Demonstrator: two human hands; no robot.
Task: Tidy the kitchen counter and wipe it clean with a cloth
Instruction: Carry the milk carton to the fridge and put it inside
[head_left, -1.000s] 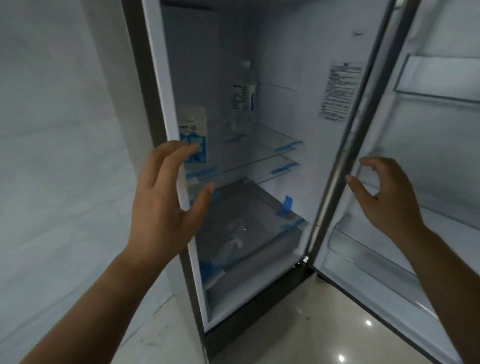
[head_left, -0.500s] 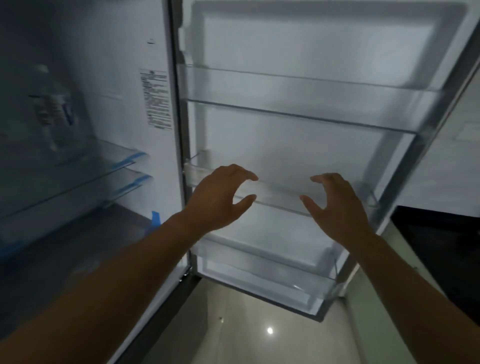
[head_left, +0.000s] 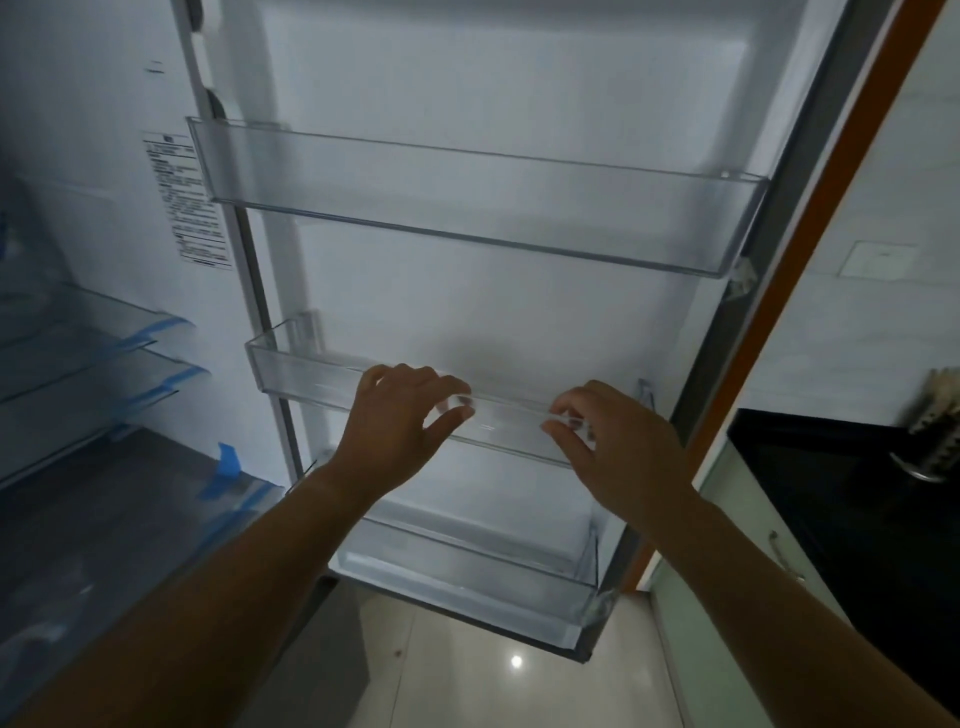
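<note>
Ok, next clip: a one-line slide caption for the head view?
Left hand and right hand pinch the front rim of the clear middle door bin on the open fridge door.

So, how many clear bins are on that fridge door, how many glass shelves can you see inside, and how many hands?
Clear door bins: 3 (top door bin, middle door bin, bottom door bin)
Glass shelves inside the fridge: 2 (upper glass shelf, lower glass shelf)
Hands: 2 (left hand, right hand, both gripping the middle door bin)
Total: 7

Clear door bins (head_left: 467, 208); blue tape (head_left: 227, 460); black counter (head_left: 831, 493).
</note>
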